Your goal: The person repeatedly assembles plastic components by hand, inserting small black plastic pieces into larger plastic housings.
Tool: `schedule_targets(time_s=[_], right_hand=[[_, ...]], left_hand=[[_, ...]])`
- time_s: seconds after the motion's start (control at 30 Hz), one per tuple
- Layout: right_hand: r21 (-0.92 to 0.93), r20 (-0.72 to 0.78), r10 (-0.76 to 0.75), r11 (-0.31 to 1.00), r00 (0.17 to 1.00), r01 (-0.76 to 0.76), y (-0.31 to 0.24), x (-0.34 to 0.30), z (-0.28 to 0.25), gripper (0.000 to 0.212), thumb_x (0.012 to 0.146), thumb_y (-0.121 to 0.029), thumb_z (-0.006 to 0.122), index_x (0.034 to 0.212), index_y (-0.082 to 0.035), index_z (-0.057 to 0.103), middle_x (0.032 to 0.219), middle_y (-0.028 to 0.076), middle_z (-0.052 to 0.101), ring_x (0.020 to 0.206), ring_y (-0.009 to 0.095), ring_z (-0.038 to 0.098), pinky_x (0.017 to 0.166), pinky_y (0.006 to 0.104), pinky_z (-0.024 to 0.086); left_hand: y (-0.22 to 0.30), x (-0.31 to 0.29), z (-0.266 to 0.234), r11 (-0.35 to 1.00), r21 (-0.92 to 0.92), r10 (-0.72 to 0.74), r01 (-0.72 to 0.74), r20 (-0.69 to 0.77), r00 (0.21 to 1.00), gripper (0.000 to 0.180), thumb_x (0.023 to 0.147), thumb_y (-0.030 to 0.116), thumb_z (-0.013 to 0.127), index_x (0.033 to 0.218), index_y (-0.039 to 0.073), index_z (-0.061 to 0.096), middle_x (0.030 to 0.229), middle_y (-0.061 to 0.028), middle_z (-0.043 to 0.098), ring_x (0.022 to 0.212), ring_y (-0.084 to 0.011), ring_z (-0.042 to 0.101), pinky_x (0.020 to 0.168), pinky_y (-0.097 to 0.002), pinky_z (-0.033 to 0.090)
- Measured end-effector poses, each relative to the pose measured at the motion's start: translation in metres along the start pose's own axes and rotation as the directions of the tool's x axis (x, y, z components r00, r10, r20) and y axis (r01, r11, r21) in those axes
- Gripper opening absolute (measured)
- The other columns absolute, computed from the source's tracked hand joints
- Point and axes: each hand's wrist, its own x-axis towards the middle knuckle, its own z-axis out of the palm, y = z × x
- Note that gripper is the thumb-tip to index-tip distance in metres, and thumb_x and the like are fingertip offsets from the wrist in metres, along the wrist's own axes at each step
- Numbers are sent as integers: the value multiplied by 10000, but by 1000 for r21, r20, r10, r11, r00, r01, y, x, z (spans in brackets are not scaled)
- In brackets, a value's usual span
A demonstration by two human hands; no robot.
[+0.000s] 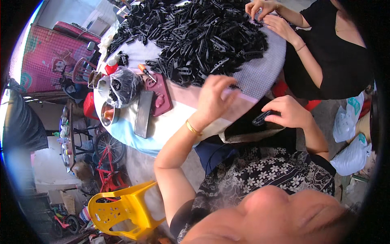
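Note:
My right hand [289, 112] is closed on a slim black plastic part [262, 117], pinched between thumb and fingers above an open sack [252, 136] by the table edge. My left hand [216, 96] is over the near edge of the table, its thumb and curled fingers apart. A small dark piece [234, 86] shows at its fingertips; whether they touch it is hard to tell. Just beyond lies a large pile of similar black plastic parts [203, 40], spread over the round cloth-covered table [239, 107].
Left on the table are a maroon board [163, 99], a screwdriver [145, 70], a dark rectangular block [144, 114] and a plastic-bagged container [120, 87]. A co-worker's hands [270, 18] handle pieces at the far right. A yellow chair [126, 209] and a red bicycle [109, 162] stand lower left.

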Motion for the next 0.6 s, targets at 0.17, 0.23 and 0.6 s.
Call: schedule_targets(time_s=[0.17,0.23,0.6], right_hand=[[-62,-162,-172,984,972,164,3,23,13,188,750,-158,670,865,-15,630,815,113,636,726,288,614,658,371,487],[-70,-306,-145,989,941,130,5,41,21,183,756,-170,656,855,-18,630,838,104,620,782,283,597,688,377,482],[-296,-384,-229,948,895,116,19,87,48,114,731,-62,632,827,-12,598,824,107,573,772,262,571,672,347,471]], left_hand=[[-17,21,1,914,406,50,-14,-80,996,363,733,122,669,1060,11,557,973,-111,574,896,-296,494,817,-353,411],[-20,21,7,894,449,32,-15,-30,999,373,738,120,660,1076,10,547,957,-114,569,887,-296,494,809,-352,414],[-19,7,1,968,126,-181,216,-242,953,620,745,43,635,1308,22,374,879,-109,570,740,-224,574,690,-305,482]])
